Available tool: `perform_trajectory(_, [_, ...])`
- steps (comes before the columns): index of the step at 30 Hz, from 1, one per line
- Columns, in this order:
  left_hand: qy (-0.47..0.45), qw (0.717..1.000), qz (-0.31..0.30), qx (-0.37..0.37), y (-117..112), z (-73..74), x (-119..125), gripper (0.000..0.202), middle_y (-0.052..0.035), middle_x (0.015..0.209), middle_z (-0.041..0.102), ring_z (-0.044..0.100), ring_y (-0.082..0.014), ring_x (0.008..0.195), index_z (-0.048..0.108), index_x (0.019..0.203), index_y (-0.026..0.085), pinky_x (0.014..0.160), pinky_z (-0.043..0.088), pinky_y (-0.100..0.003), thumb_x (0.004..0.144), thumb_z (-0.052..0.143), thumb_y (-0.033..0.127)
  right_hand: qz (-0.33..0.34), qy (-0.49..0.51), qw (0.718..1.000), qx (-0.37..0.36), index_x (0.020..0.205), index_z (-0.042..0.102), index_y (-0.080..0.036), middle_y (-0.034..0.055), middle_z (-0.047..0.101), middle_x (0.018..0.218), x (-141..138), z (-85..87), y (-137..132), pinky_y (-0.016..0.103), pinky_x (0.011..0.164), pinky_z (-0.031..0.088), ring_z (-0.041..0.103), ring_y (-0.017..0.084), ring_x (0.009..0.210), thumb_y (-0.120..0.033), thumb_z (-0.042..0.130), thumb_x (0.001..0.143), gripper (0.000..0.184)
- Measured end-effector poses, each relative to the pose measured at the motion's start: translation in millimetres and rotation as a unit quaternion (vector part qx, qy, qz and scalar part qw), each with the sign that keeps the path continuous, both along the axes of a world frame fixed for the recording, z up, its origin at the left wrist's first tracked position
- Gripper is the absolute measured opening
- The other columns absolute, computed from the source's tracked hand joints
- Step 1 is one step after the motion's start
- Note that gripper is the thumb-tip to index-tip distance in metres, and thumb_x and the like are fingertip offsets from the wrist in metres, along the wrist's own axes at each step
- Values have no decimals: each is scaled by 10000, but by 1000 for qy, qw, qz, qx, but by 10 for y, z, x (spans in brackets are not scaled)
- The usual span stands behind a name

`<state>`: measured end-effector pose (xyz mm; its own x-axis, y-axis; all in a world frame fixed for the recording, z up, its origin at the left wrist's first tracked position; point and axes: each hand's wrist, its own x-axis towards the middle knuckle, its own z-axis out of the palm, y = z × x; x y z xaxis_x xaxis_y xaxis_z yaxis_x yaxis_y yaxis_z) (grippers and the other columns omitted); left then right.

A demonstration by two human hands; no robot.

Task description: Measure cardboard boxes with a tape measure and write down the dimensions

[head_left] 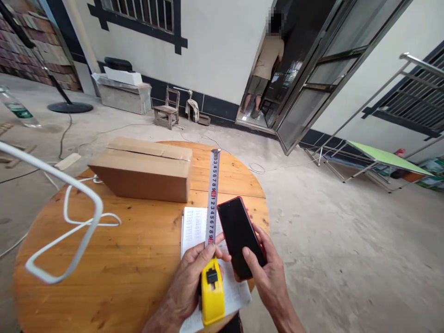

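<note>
My left hand [189, 273] is closed around a yellow tape measure [214, 300], thumb pressing on the blade. The white blade [212, 199] sticks out away from me beside the phone, its numbers facing up and its metal hook at the far end. In my right hand [272, 277] is a smartphone [239, 236] with a dark screen and a red case, my thumb lying over the glass. Fingertips of my left hand reach to the phone's left edge. Beneath both hands lie sheets of paper [194, 226] with rows of writing, near the table's edge.
On the round wooden table [138, 249] sit a closed cardboard box [149, 171] and a white cable. A bent white tube [86, 240] crosses the left side. Beyond are a small wooden chair [167, 108], an open door [312, 78], a person [265, 58] in the doorway and a green folding table [385, 155].
</note>
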<state>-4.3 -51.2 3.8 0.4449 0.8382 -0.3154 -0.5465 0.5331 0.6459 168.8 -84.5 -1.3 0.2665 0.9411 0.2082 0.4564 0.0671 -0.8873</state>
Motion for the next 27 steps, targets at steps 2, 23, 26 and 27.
perform_trajectory(2, [3,1000,-5,7,-4,-3,1,236,-103,994,739,601,-89,494,680,684,140,526,425,-205,826,625,320,5,5,1000,-16,1297,429,-233,82,639,1065,21,22,-18,353,788,547,647,223,925,-332,568,841,487])
perform_trajectory(23, [-30,999,-15,-8,-7,11,-21,240,-130,1026,733,610,-87,511,688,689,125,505,430,-183,838,609,295,-25,39,999,28,1281,439,-229,82,660,1035,17,-195,-89,353,778,559,663,225,909,-334,652,794,542])
perform_trajectory(26, [-17,1000,-14,-9,-8,13,-16,240,-129,972,749,604,-88,507,686,687,129,515,432,-184,840,609,297,-37,22,999,30,1286,449,-233,84,656,1058,28,-239,-90,370,786,563,662,228,915,-329,661,787,550])
perform_trajectory(27, [-14,1000,-15,-8,-9,11,-15,241,-130,959,752,601,-89,505,686,687,131,515,430,-186,838,612,304,-46,12,998,30,1284,459,-233,85,656,1065,35,-255,-87,377,787,564,663,229,910,-330,662,785,548])
